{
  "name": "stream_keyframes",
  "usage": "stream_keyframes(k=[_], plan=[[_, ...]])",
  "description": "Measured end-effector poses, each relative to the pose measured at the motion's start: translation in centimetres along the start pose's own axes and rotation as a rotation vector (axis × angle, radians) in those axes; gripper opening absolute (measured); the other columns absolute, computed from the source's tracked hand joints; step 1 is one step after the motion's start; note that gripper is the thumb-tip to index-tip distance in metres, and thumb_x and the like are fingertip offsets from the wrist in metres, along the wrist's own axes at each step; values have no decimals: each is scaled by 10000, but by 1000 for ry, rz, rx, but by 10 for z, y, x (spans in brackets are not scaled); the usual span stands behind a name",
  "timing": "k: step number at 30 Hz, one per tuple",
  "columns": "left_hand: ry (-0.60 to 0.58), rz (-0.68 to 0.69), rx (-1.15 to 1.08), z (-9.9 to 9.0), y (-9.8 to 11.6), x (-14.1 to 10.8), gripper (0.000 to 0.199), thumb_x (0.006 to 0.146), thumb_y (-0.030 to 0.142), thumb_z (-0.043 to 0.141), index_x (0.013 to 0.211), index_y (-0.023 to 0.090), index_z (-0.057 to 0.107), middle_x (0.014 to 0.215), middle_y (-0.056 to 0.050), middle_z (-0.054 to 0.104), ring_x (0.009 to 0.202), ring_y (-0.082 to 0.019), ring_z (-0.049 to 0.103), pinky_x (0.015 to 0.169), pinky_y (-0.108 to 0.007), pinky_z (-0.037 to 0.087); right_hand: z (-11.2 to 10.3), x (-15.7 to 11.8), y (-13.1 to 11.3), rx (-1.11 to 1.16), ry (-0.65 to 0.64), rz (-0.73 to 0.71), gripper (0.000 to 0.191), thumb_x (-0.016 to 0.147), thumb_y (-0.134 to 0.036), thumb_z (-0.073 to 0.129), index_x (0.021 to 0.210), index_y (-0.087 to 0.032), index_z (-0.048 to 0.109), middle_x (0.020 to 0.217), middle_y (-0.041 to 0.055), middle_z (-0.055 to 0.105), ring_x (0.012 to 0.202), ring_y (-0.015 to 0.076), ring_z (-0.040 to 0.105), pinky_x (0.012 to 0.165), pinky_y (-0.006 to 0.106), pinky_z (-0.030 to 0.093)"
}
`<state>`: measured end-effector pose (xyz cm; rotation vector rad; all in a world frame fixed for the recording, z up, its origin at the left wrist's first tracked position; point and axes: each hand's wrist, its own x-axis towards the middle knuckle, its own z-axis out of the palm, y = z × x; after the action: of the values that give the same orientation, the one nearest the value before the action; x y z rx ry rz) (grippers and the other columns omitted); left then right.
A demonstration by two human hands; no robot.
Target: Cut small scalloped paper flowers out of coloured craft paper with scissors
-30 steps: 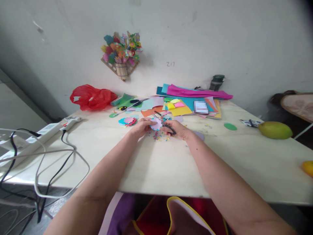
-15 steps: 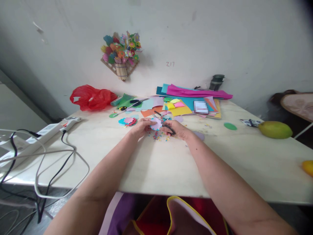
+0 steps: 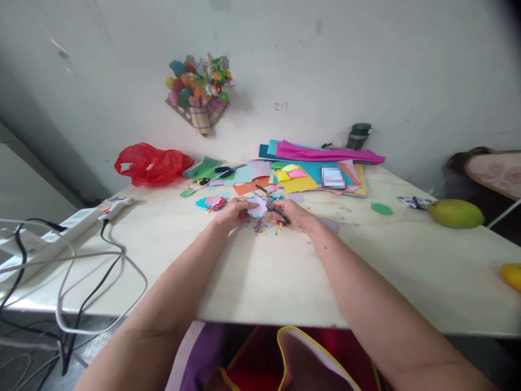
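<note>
Pinched in my left hand [image 3: 235,213] is a lilac paper piece [image 3: 257,207] with a wavy edge and some blue at its rim. My right hand [image 3: 293,214] grips dark-handled scissors [image 3: 280,213], whose blades lie close to the paper's right edge. Under both hands, small coloured paper scraps [image 3: 264,227] are strewn over the table. Left of my left hand rests a pile of scalloped paper shapes [image 3: 210,203] in blue, pink and red. A lilac paper disc [image 3: 329,225] lies just beyond my right wrist.
Coloured paper sheets [image 3: 303,184] and a second pair of scissors [image 3: 224,171] lie at the back. A red plastic bag [image 3: 152,164] sits back left. Power strips [image 3: 77,222] with cables occupy the left edge. A green-yellow fruit [image 3: 456,213] and a green paper oval [image 3: 381,209] are at right.
The lilac paper has turned slightly in my left hand, and more blue shows along its rim. Both hands stay in nearly the same place; the whole view has shifted slightly.
</note>
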<state>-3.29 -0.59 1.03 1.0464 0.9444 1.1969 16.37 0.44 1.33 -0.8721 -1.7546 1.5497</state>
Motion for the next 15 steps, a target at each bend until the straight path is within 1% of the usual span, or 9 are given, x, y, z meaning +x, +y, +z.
stream_keyframes(k=[5,10,15], plan=[[0,0,-6,-1,0,0,180,551,164,779,652,97,646,564,-40,616,488,-117,557,489,-232,430,-1,2,3,-22,13,-2,310,574,-267,808,758,-126,602,502,-34,538,388,46,414,360,171,298],[0,2,-9,-3,-1,1,193,545,161,780,673,87,656,621,-62,650,536,-130,587,532,-238,461,0,0,0,-26,14,5,322,565,-264,812,769,-122,608,497,-34,533,387,49,414,359,174,301],[-10,6,-2,-5,-2,3,178,560,167,777,661,91,652,601,-61,645,505,-124,574,506,-236,452,-1,2,2,-17,11,1,317,570,-270,806,768,-125,604,489,-33,530,390,52,420,351,169,300]])
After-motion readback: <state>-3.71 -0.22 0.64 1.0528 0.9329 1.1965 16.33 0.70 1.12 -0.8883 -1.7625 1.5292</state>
